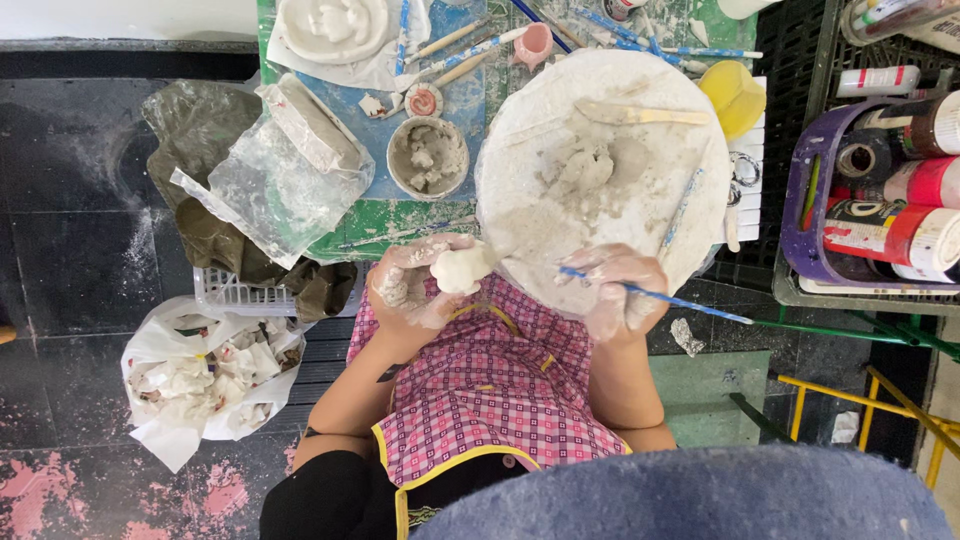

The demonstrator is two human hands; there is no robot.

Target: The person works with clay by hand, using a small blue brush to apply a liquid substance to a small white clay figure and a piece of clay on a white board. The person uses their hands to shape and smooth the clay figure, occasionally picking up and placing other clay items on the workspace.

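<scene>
Left hand (415, 290) grips clay lump (462, 268); right hand (615, 290) grips blue tool (660, 297), long axis pointing away right, tip toward lump.

The blue brush's (655, 295) bristle end hides inside the right hand (615, 290); the white moulded plate (335, 28) and purple basket's tubes (925, 240) run off the frame edges

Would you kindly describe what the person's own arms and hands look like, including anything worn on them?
Both forearms are bare, with no sleeves, gloves, watch or rings visible. The left hand and the right hand are smeared with pale grey-white clay, thickest on the fingers. A small dark mark, perhaps a tattoo, shows on the left forearm. A pink checked apron with yellow trim lies between the arms.
</scene>
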